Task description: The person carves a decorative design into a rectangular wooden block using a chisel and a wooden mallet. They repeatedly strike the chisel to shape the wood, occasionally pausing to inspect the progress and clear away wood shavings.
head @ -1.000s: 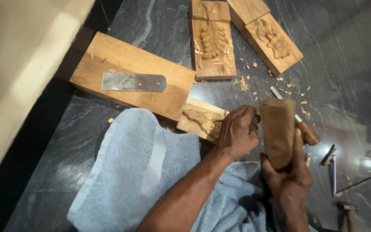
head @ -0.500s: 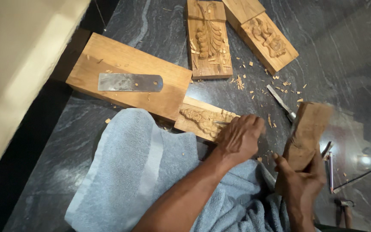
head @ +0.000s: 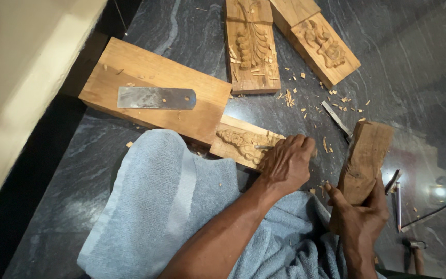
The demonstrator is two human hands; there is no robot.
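Observation:
My left hand rests on a small carved wooden piece and grips a thin chisel, whose metal tip lies on the relief. The piece leans against a large plain wooden block. My right hand is closed around the lower end of a thick wooden mallet block, held upright a short way to the right of my left hand. A light blue towel covers my lap under both arms.
A flat metal blade lies on the large block. Two carved panels lie farther off on the dark stone floor among wood chips. A loose chisel, several thin tools and a small hammer lie at the right.
The mallet block was right beside my left hand a second ago; my right hand has swung it away to the right. My left hand has stayed on the carved piece.

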